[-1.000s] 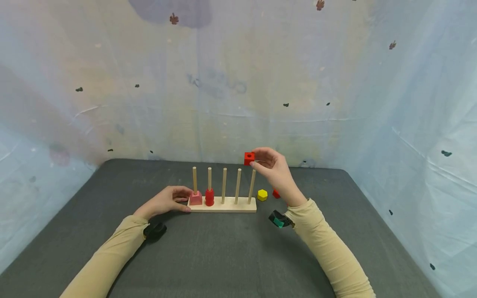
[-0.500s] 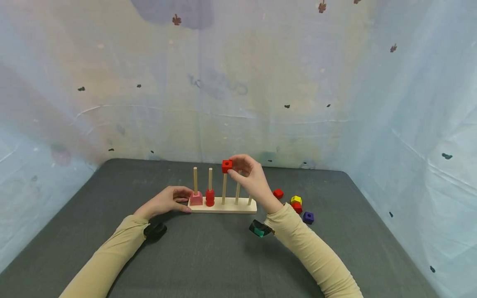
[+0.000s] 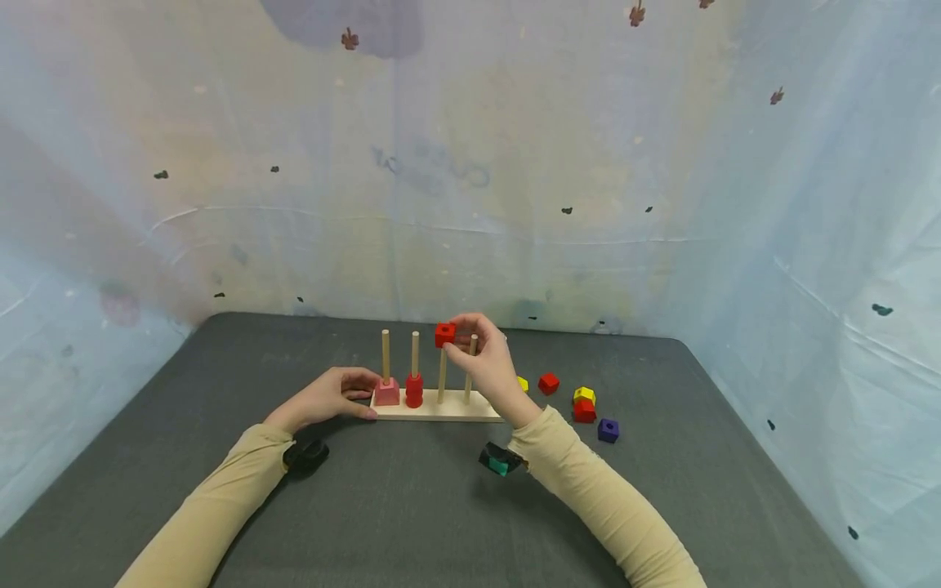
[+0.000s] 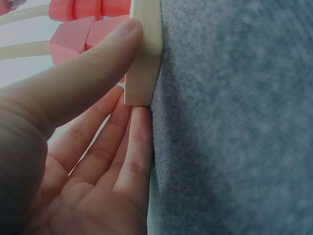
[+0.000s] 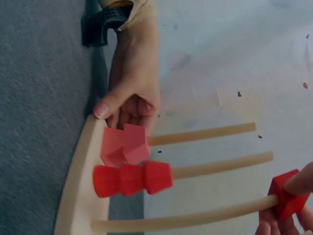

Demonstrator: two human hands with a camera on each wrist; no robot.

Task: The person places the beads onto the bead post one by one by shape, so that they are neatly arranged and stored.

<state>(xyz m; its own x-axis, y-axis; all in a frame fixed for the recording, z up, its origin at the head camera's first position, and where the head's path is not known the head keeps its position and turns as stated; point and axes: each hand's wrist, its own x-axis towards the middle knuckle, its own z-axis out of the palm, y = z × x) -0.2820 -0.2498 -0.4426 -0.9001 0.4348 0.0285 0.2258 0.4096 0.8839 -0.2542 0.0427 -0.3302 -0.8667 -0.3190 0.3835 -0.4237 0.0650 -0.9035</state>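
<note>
A wooden peg stand [image 3: 434,412] sits on the dark table, its upright pegs in a row. My left hand [image 3: 327,398] holds its left end, thumb on the front corner and fingers around the end and behind. Two pink blocks [image 5: 124,143] are stacked on the leftmost peg; red pieces [image 5: 132,179] fill the bottom of the second. My right hand [image 3: 485,359] pinches a red square block [image 3: 445,333] with a hole through it. In the right wrist view, the third peg's tip [image 5: 266,201] meets the block's underside. The right hand hides the rightmost peg in the head view.
Right of the stand lie a red block [image 3: 548,384], a yellow block [image 3: 584,394] touching another red block [image 3: 584,411], and a purple block [image 3: 608,430]. A second yellow piece [image 3: 523,384] shows partly behind the right wrist. A patterned curtain [image 3: 470,163] rises behind the table.
My right hand has carried the red block leftward from near the rightmost peg to the top of the third peg, then slightly down. My left hand stays in place.
</note>
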